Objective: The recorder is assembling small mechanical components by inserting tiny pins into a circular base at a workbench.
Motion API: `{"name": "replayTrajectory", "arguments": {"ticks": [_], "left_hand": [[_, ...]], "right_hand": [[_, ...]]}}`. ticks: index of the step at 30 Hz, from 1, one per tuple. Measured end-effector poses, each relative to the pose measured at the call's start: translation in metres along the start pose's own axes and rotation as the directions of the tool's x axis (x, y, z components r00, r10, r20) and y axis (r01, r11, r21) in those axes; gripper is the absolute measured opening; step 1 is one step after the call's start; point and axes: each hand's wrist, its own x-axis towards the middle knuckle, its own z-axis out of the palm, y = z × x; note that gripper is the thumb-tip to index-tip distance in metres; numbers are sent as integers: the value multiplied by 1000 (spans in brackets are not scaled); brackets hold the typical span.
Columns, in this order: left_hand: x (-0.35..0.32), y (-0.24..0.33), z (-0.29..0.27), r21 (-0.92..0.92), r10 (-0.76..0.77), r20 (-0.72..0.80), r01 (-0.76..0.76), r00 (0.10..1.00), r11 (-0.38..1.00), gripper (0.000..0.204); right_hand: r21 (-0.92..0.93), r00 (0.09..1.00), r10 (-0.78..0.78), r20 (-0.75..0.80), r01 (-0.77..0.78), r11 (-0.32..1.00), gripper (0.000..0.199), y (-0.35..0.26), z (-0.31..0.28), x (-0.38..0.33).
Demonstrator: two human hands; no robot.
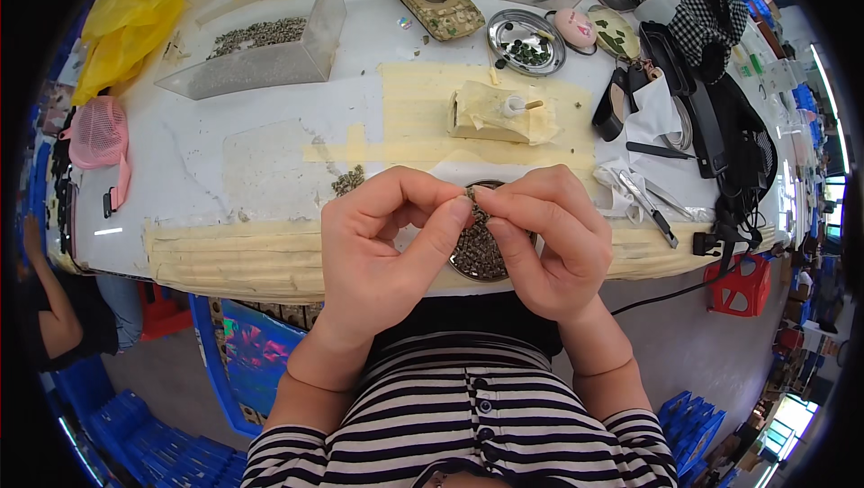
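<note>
Both hands are raised together over a round dish [482,279] at the table's near edge. Small grey-brown metallic-looking pieces [480,257] fill the dish. The thumb and forefinger of my left hand [378,249] pinch together above it. My right hand [560,240] makes a similar pinch, its fingertips almost touching the left ones. A tiny grey-brown piece [473,203] shows between the fingertips; its kind is too small to make out. Just beyond my left hand lies a loose heap of similar pieces [348,181].
A clear tray [252,79] with more pieces stands far left. Beyond the hands sits a tape-covered block [495,114]. A steel plate [551,63] holds dark green bits. A utility knife [655,211] and black straps [697,119] lie right; a pink mesh pouch [97,134] lies left.
</note>
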Motion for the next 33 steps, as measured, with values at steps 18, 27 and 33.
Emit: {"name": "replayTrajectory", "arguments": {"ticks": [18, 27, 33], "left_hand": [[10, -10, -3, 494, 499, 150, -501, 854, 710, 18], [9, -10, -1, 536, 573, 159, -558, 804, 634, 20], [8, -10, 1, 596, 625, 172, -586, 761, 549, 21]], "right_hand": [[25, 991, 75, -111, -72, 997, 26, 0, 2, -2], [-38, 991, -56, -121, 52, 998, 34, -3, 3, -3], [-40, 995, -44, -94, 40, 998, 33, -6, 3, -4]]}}
